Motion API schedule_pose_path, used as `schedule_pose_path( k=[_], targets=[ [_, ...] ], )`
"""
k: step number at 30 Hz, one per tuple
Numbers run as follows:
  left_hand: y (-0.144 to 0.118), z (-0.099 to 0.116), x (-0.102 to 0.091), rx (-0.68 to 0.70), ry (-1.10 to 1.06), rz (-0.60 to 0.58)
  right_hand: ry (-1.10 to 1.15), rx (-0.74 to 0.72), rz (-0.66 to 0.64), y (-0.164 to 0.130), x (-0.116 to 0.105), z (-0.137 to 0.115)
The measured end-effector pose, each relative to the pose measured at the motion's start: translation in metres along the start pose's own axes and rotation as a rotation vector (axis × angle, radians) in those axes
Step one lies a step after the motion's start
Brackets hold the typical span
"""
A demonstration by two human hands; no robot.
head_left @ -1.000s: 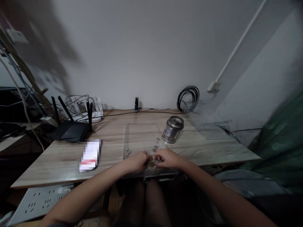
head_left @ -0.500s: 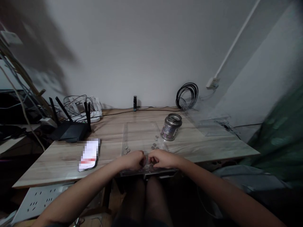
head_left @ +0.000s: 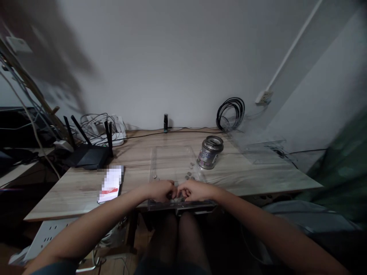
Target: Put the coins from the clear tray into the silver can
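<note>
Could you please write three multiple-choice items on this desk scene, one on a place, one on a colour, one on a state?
1. Where does the tin can stand?
A. beyond the right hand
B. left of the router
C. on the floor
2. What colour is the router?
A. white
B. black
C. red
3. How are the hands?
A. far apart
B. raised high
C. close together over coins

Answers: 1 A, the can is on the table behind that hand; 2 B, body and antennas are black; 3 C, left hand nearly meets the right.

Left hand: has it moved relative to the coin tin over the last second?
Yes. The left hand has drawn back toward the table's near edge, farther from the coin tin, fingertips now meeting the right hand.
</note>
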State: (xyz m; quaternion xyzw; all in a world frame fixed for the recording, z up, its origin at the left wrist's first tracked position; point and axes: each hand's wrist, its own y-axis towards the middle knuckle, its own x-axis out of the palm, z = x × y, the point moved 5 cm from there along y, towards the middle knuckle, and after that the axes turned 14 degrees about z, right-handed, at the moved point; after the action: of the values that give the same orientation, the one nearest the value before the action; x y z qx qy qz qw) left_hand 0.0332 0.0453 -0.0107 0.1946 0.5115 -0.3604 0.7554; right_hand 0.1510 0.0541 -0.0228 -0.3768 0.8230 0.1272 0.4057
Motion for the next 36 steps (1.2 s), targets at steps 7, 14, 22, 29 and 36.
schedule_pose_path(
  k=[7,14,22,29,36],
  targets=[
    [-0.002,0.001,0.0,0.065,-0.043,0.059,-0.022,-0.025,-0.042,0.006,0.002,0.003],
    [-0.002,0.005,0.002,0.058,-0.117,0.084,0.027,0.0,-0.022,0.007,0.01,0.002],
    [-0.001,0.004,0.004,0.056,-0.21,0.071,-0.117,0.133,0.937,-0.032,-0.144,0.024],
    [0.004,0.005,0.005,0.017,-0.139,0.055,-0.678,0.438,0.99,-0.024,-0.225,0.062],
    [0.006,0.002,0.006,0.036,-0.113,0.052,-0.718,0.218,0.807,-0.026,-0.144,0.01]
  ],
)
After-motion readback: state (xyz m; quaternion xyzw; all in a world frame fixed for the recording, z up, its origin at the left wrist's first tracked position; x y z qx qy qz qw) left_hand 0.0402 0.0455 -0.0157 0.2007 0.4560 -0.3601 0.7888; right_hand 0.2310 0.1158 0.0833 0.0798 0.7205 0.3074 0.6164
